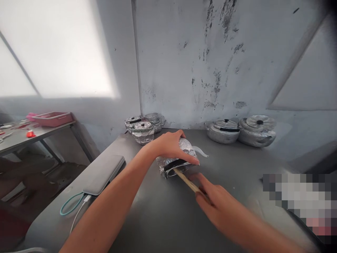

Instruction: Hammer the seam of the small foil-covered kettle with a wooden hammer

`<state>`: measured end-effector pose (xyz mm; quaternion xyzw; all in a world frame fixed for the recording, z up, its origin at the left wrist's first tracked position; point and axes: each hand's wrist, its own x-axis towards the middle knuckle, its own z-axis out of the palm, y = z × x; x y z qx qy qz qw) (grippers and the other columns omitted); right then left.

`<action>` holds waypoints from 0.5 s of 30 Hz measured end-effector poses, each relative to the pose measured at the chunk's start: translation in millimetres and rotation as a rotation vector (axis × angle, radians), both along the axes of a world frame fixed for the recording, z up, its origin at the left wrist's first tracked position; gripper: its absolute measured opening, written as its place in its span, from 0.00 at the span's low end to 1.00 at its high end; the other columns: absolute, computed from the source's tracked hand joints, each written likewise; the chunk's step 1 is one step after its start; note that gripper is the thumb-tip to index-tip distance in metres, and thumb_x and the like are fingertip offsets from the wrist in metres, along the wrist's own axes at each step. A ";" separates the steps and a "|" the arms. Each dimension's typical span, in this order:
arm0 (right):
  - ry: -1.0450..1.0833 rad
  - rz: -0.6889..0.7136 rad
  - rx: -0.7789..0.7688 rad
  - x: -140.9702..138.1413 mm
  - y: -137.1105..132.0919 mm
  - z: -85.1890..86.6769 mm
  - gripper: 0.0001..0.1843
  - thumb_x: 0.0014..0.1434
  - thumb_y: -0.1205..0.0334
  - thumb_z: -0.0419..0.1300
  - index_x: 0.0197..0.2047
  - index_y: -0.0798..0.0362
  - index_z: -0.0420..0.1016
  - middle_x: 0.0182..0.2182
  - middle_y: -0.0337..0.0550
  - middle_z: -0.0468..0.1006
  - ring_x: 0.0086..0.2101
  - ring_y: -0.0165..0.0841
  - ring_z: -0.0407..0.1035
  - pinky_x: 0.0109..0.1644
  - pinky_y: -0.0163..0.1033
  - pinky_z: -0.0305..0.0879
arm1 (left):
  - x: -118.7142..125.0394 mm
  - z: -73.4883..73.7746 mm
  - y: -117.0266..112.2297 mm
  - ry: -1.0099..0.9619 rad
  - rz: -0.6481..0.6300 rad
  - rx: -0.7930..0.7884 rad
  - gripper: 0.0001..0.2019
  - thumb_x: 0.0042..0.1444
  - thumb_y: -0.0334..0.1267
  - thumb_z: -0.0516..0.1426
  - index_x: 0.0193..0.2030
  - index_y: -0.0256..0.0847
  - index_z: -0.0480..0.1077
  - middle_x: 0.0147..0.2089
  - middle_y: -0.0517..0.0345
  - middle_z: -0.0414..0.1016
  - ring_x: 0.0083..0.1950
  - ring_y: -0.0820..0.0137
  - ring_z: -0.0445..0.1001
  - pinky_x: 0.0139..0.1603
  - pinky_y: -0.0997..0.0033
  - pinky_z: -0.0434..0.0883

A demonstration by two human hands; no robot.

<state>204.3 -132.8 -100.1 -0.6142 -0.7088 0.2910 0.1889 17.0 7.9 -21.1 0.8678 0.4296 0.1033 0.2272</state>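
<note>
A small silver kettle lies on its side on the grey metal table, its spout pointing right and its black handle facing me. My left hand is laid over the top of it, fingers wrapped round the body. My right hand is closed round a thin wooden stick, whose far end touches the kettle near the black handle.
Small shiny pots with lids stand at the back left by the wall, two larger lidded pots at the back right. A grey power bank with a teal cable lies at the table's left edge. A side table holds a pink tray.
</note>
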 end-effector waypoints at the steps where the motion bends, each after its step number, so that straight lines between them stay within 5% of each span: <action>1: -0.016 0.009 0.015 0.3 -0.4 2.5 0.17 0.67 0.60 0.48 0.56 0.47 0.69 0.29 0.39 0.78 0.31 0.37 0.74 0.34 0.37 0.62 | -0.2 -0.3 0.5 -0.001 0.000 0.003 0.54 0.31 0.76 0.63 0.63 0.49 0.61 0.53 0.51 0.76 0.52 0.51 0.76 0.43 0.60 0.72; 8: -0.136 0.053 0.101 7.4 -1.6 17.6 0.18 0.66 0.59 0.48 0.52 0.44 0.75 0.47 0.44 0.83 0.41 0.43 0.79 0.42 0.42 0.67 | -0.3 -0.8 1.5 -0.019 -0.006 0.015 0.55 0.30 0.77 0.62 0.63 0.47 0.62 0.59 0.48 0.73 0.57 0.49 0.73 0.49 0.60 0.72; 15: -0.386 -0.044 0.035 29.0 1.4 -15.3 0.17 0.69 0.54 0.47 0.52 0.44 0.74 0.34 0.46 0.85 0.35 0.49 0.80 0.35 0.44 0.64 | -0.1 -0.1 1.7 -0.022 0.026 -0.002 0.57 0.30 0.78 0.61 0.65 0.47 0.60 0.60 0.48 0.72 0.56 0.49 0.73 0.43 0.61 0.73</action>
